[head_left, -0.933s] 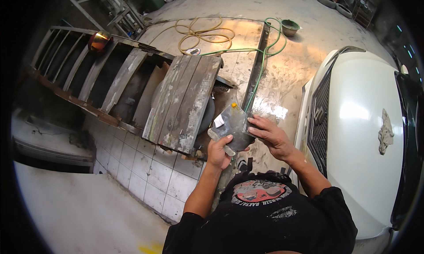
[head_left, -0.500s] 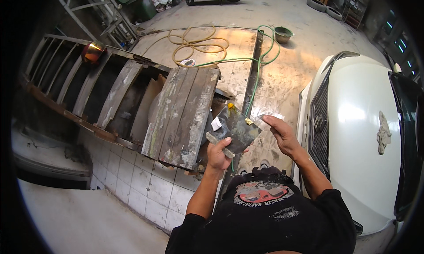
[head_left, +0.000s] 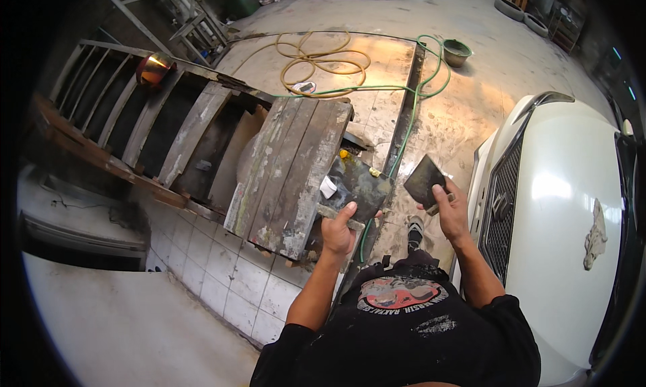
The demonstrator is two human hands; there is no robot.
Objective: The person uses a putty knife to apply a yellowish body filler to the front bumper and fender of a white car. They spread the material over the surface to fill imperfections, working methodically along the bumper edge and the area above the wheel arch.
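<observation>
My left hand (head_left: 338, 236) is closed on the handle of a dark, square putty mixing board (head_left: 363, 197), thumb on top. A yellow dab (head_left: 344, 154) sits at the board's far corner and a cream lump (head_left: 375, 172) near its right corner. Something small and white (head_left: 328, 187) lies by its left edge. To the right, my right hand (head_left: 451, 215) grips a dark, flat putty spreader (head_left: 424, 178), its broad face visible and its blade apart from the board. The fingers behind each tool are partly hidden.
A white car (head_left: 562, 185) with a grey patch (head_left: 595, 236) on its hood stands close on my right. A worn plank bench (head_left: 289, 178) and slatted frame (head_left: 188, 138) are on the left. A green hose (head_left: 404, 141), yellow hose (head_left: 323, 74) and bucket (head_left: 457, 53) lie ahead.
My right hand has turned, so the spreader, scarcely visible before, now shows its broad face. The view has shifted, and one shoe now shows farther forward on the floor. My left hand keeps the board.
</observation>
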